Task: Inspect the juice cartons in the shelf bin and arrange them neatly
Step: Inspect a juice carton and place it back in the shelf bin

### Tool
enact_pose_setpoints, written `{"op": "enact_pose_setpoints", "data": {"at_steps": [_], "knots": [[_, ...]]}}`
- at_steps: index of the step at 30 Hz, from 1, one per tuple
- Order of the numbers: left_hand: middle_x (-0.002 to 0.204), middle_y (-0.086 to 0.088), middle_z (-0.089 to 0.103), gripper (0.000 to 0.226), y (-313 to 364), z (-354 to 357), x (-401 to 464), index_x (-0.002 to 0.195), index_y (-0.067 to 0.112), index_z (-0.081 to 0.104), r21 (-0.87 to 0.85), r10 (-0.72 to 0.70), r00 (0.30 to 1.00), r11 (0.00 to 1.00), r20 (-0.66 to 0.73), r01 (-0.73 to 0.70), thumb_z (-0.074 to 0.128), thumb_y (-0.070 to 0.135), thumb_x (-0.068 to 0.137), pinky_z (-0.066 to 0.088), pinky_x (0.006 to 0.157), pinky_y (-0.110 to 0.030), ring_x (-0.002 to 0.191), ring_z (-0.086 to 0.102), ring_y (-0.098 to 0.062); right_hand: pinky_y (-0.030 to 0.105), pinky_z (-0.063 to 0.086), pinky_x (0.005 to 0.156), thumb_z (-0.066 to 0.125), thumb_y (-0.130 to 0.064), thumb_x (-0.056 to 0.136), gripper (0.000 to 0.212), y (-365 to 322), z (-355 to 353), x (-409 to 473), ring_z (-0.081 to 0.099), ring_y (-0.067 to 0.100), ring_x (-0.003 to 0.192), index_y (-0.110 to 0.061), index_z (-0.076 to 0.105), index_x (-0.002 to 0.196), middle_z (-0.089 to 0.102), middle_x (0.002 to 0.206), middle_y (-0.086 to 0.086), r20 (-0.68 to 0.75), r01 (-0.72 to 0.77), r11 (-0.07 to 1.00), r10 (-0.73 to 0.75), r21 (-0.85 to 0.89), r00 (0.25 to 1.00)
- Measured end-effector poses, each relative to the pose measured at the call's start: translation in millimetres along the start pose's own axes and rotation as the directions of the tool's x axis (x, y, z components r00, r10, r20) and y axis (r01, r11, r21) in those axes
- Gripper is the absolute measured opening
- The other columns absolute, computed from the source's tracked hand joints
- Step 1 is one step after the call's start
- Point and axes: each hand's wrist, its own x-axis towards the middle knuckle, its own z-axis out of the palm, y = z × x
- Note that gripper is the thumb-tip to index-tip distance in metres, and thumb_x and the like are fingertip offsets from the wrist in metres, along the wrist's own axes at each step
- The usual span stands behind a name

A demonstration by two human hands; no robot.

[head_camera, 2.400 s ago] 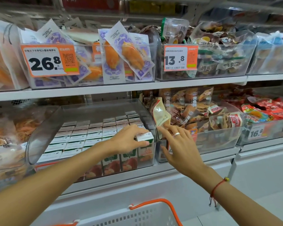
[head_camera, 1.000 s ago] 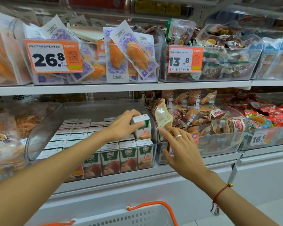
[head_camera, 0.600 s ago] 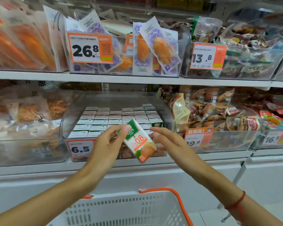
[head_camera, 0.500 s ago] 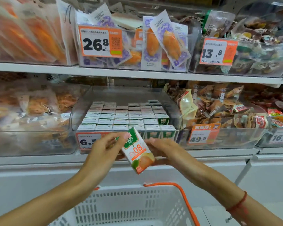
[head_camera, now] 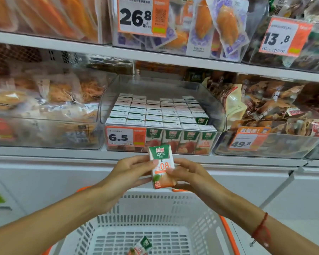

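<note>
White metal shelving (head_camera: pixel 155 57) fills the view, its two boards carrying rows of clear plastic tubs of packaged snacks. Below it, nearest the camera, sits a white slotted plastic shopping basket with an orange handle (head_camera: pixel 118 221), and a small green-and-white carton (head_camera: pixel 142 248) lies on its floor.

On the lower board stands the clear plastic shelf bin (head_camera: pixel 217 115), between a tub of pale bagged snacks on one side and a tub of brown packets on the other. Rows of small green-and-white juice cartons (head_camera: pixel 155 115) stand upright inside it, packed close together, their white tops showing and the front row's fruit-printed faces visible through the wall. An orange-edged price tag reading 6.5 (head_camera: pixel 124 137) hangs on the bin's front.

In front of the bin and above the basket, one single green, white and orange juice carton marked 100% and 08 (head_camera: pixel 161 166) is held nearly upright, printed face to the camera. The left hand (head_camera: pixel 131 172) grips its left edge with thumb on the face; the right hand (head_camera: pixel 188 173) pinches its right edge likewise. A thin red cord bracelet (head_camera: pixel 261 229) circles the right wrist.
</note>
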Motion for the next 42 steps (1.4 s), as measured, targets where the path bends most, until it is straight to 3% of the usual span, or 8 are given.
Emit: {"op": "enact_pose_setpoints", "data": {"at_steps": [4, 7, 11, 20, 26, 31, 36, 42], "knots": [[0.100, 0.003, 0.077, 0.026, -5, -4, 3, 0.112, 0.020, 0.070, 0.118, 0.059, 0.997, 0.992, -0.058, -0.052, 0.070, 0.026, 0.086, 0.057, 0.082, -0.021, 0.094, 0.072, -0.008, 0.039, 0.053, 0.092, 0.078, -0.016, 0.080, 0.036, 2, 3, 3, 0.072, 0.017, 0.091, -0.025, 0.065, 0.112, 0.072, 0.107, -0.004, -0.093, 0.024, 0.995, -0.033, -0.099, 0.995], [0.089, 0.001, 0.078, 0.019, -10, -4, 7, 0.095, 0.019, 0.072, 0.182, 0.122, 0.974, 0.979, -0.193, -0.087, 0.077, 0.028, 0.079, 0.059, 0.072, -0.021, 0.079, 0.074, -0.007, 0.019, 0.054, 0.071, 0.084, -0.022, 0.074, 0.040, 4, 7, 2, 0.062, -0.005, 0.074, -0.036, 0.063, 0.105, 0.067, 0.100, -0.011, -0.195, 0.124, 0.934, -0.197, -0.334, 0.961], [0.084, 0.011, 0.077, 0.044, -15, 6, 4, 0.096, 0.022, 0.072, 0.133, 0.039, 0.987, 0.991, -0.158, -0.018, 0.075, 0.054, 0.066, 0.055, 0.064, -0.015, 0.081, 0.072, 0.000, 0.021, 0.051, 0.067, 0.085, -0.033, 0.068, 0.050, 11, 12, -3, 0.056, 0.000, 0.080, -0.048, 0.053, 0.104, 0.061, 0.096, -0.022, -0.159, 0.231, 0.756, -0.404, -0.612, 0.901], [0.097, 0.016, 0.075, 0.039, -1, 4, 3, 0.112, 0.025, 0.070, 0.100, 0.025, 1.000, 0.995, -0.018, -0.024, 0.062, 0.050, 0.084, 0.050, 0.067, -0.005, 0.091, 0.069, 0.006, 0.039, 0.046, 0.104, 0.076, -0.047, 0.069, 0.059, -5, -3, -2, 0.065, 0.013, 0.109, -0.028, 0.063, 0.124, 0.070, 0.116, -0.005, 0.065, -0.013, 0.992, 0.021, -0.125, 0.998], [0.093, 0.007, 0.077, 0.022, -5, 9, -3, 0.108, 0.020, 0.071, 0.042, 0.097, 0.990, 0.995, -0.102, -0.093, 0.064, 0.031, 0.091, 0.053, 0.064, -0.007, 0.087, 0.072, -0.002, 0.015, 0.053, 0.064, 0.086, -0.030, 0.070, 0.042, 3, 8, -2, 0.064, -0.005, 0.075, -0.029, 0.063, 0.105, 0.070, 0.082, -0.014, -0.243, 0.157, 0.932, -0.243, -0.326, 0.939], [0.090, 0.010, 0.077, 0.025, -6, 15, -6, 0.105, 0.023, 0.071, 0.079, 0.116, 0.988, 0.991, -0.097, -0.108, 0.070, 0.037, 0.085, 0.052, 0.066, -0.009, 0.084, 0.071, 0.001, 0.024, 0.052, 0.076, 0.083, -0.043, 0.070, 0.058, 13, 13, -8, 0.059, 0.002, 0.090, -0.032, 0.051, 0.116, 0.061, 0.102, -0.019, -0.174, 0.274, 0.734, -0.470, -0.621, 0.865], [0.093, 0.013, 0.077, 0.027, -1, 2, -3, 0.109, 0.027, 0.070, 0.168, 0.126, 0.991, 0.979, -0.035, -0.118, 0.072, 0.033, 0.083, 0.051, 0.075, -0.012, 0.089, 0.070, 0.001, 0.016, 0.053, 0.079, 0.062, -0.063, 0.070, 0.058, 1, 3, -3, 0.063, 0.000, 0.097, -0.030, 0.060, 0.117, 0.065, 0.110, -0.016, -0.081, 0.256, 0.895, -0.304, -0.365, 0.949], [0.103, 0.022, 0.073, 0.037, 9, -1, -1, 0.110, 0.038, 0.067, 0.327, 0.371, 0.921, 0.861, 0.122, -0.390, 0.076, 0.019, 0.079, 0.049, 0.077, -0.006, 0.097, 0.067, 0.005, 0.019, 0.052, 0.089, 0.061, -0.045, 0.082, 0.042, -12, -11, 0, 0.062, 0.000, 0.107, -0.033, 0.062, 0.122, 0.069, 0.115, -0.016, -0.020, 0.381, 0.884, -0.400, -0.270, 0.916]]}}
